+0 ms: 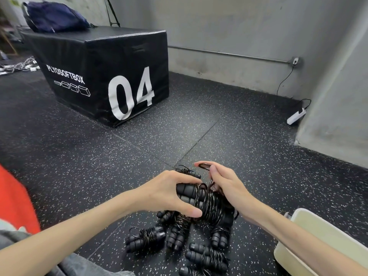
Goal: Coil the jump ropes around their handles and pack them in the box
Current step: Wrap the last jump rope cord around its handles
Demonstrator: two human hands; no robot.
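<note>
Glossy black cord (pixel 209 204) wound over matt, ribbed foam-like handles (pixel 186 193). Speckled rubbery floor (pixel 79 156), slightly rough. Smooth black vinyl-looking box (pixel 111 76). Matt cream plastic bin (pixel 318 236). Bare, dull concrete-like wall (pixel 239 26).

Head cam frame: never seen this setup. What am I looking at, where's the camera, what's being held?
There is no robot here. A person wears one wide-angle camera on the head, looking forward and down at their own bare hands, which is why the arms enter from the bottom edge.

The left hand holds a pair of black jump rope handles with black rope wound round them. The right hand pinches the last loop of rope, so both have a grip on the same bundle.

Below, on the speckled rubber floor, lie several finished coiled ropes. A pale box shows at lower right. The black plyo box marked 04 is just gym gear, with a dark blue bag on top.
</note>
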